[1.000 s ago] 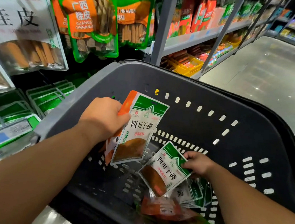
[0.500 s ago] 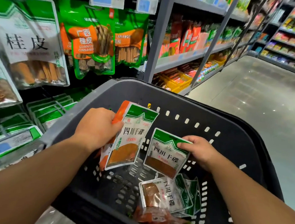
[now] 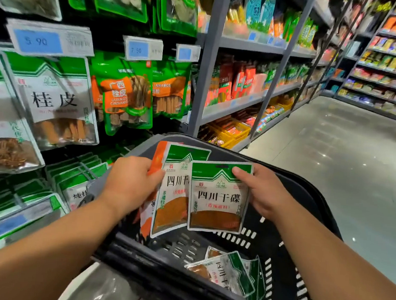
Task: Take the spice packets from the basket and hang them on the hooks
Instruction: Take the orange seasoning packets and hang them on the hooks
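Holding two lots of packets above the basket point(image 3: 311, 207), over its far-left part. Left hand point(image 3: 129, 187) grips a small stack by the left edge: green-and-white spice packet point(image 3: 171, 202) in front, orange packet point(image 3: 158, 156) behind it. Thumb is on the front face, fingers curled round the back. Right hand point(image 3: 265, 194) pinches a second green-and-white packet point(image 3: 217, 199) near its top right corner, thumb on the front, fingers behind. That packet overlaps the right side of the left hand's front packet. Both are roughly upright, print toward the camera, brown powder showing in the lower window. Neither touches the basket bottom.

Loose packets point(image 3: 231, 272) lie tilted on the basket bottom, toward its near side, below the held ones.

Left of the basket: display wall with hanging cinnamon bags point(image 3: 55, 104), green-orange bags point(image 3: 122, 95) further along, blue price tags point(image 3: 39, 41) above them. Flat green packs point(image 3: 74, 182) sit low, just left of the basket rim. Beyond the basket: grey shelving point(image 3: 232, 105) with snack packs. Grey aisle floor point(image 3: 334, 161) to the basket's right.
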A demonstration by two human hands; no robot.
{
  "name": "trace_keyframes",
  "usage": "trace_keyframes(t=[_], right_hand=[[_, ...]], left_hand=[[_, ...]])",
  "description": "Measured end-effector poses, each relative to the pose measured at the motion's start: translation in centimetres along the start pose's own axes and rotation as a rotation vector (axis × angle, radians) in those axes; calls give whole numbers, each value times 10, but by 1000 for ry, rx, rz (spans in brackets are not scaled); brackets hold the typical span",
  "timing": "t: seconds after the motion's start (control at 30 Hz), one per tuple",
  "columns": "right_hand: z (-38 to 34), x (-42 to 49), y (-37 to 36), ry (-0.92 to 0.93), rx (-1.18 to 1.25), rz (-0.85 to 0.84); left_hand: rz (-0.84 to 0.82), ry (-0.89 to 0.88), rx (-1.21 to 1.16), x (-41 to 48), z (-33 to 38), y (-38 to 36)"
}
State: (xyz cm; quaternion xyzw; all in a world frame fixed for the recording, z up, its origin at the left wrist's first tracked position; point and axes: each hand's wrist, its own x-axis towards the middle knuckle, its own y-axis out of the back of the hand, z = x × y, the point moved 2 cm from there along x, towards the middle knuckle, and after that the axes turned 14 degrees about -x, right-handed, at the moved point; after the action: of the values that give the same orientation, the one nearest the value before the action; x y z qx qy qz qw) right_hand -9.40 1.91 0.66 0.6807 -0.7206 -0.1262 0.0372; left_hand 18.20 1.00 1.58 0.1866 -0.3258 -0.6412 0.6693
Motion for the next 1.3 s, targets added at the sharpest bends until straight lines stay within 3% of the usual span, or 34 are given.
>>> trace_keyframes(t=[0.27,0.67,0.9,1.3], right_hand=[[-70,-16,-17,112,49,-65],[-173,-55,-71,329,90,-180],[-214,-85,-120,450,124,-210],[-225,-113,-216,500,106,-354]], left_hand=[[131,-84,-118,-12,21,54],[282,-36,-354,-68,38,173],[394,-39,-351,-123,35,243],[567,32,-287,-206,-2,313]])
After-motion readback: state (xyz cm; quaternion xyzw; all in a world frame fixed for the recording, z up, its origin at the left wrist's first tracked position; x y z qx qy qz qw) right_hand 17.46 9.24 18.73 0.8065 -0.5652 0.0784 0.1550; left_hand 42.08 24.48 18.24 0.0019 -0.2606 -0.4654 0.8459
